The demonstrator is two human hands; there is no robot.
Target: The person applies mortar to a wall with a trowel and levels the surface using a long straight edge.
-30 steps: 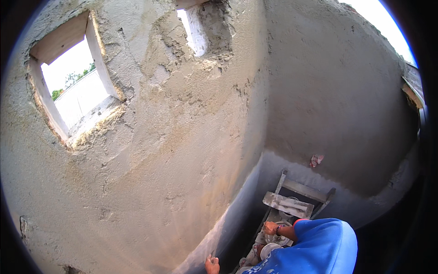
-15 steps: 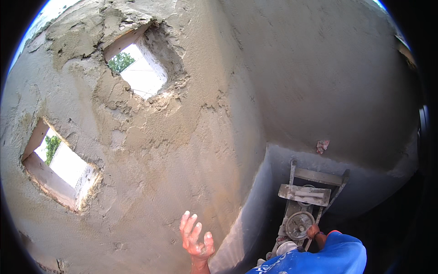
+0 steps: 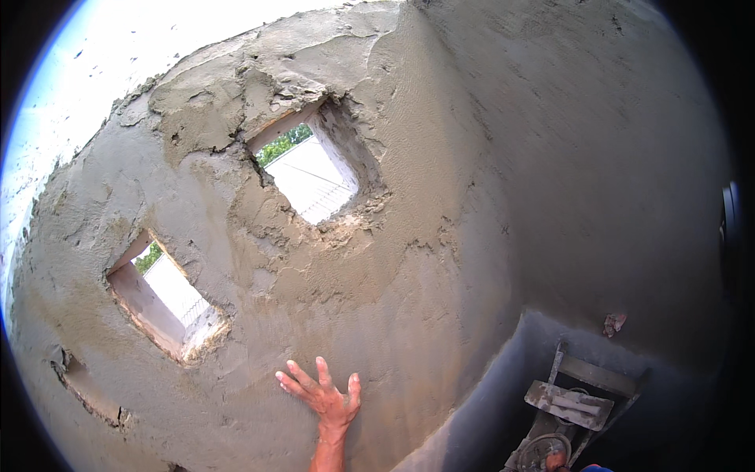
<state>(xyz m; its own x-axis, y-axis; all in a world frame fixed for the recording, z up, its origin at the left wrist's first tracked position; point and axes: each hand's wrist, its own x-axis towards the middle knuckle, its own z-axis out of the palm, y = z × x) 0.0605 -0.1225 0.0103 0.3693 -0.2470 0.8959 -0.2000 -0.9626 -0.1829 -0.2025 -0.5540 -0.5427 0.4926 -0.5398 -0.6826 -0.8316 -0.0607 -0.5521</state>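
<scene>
My left hand (image 3: 326, 397) is raised before the grey plastered wall (image 3: 338, 322), fingers spread and nothing in them. Its fingertips seem at or near the wall's surface; contact is unclear. At the lower right, my right hand (image 3: 556, 459) is over a round, mortar-stained bucket (image 3: 532, 455), its fingers mostly hidden. Just beyond the bucket, a plastering float (image 3: 569, 405) with a bar handle rests across a ladder-like stand (image 3: 599, 376).
Two square openings, the upper one (image 3: 314, 177) and the lower one (image 3: 169, 303), pierce the wall with rough edges. A darker plastered wall (image 3: 605, 173) meets it at a corner on the right. A small crumpled scrap (image 3: 613, 324) is near that wall's lower part.
The view has shifted left and up, so the openings and stand appear farther right. My left hand has spread its fingers wider. My right hand has moved from the bucket's rim to over it.
</scene>
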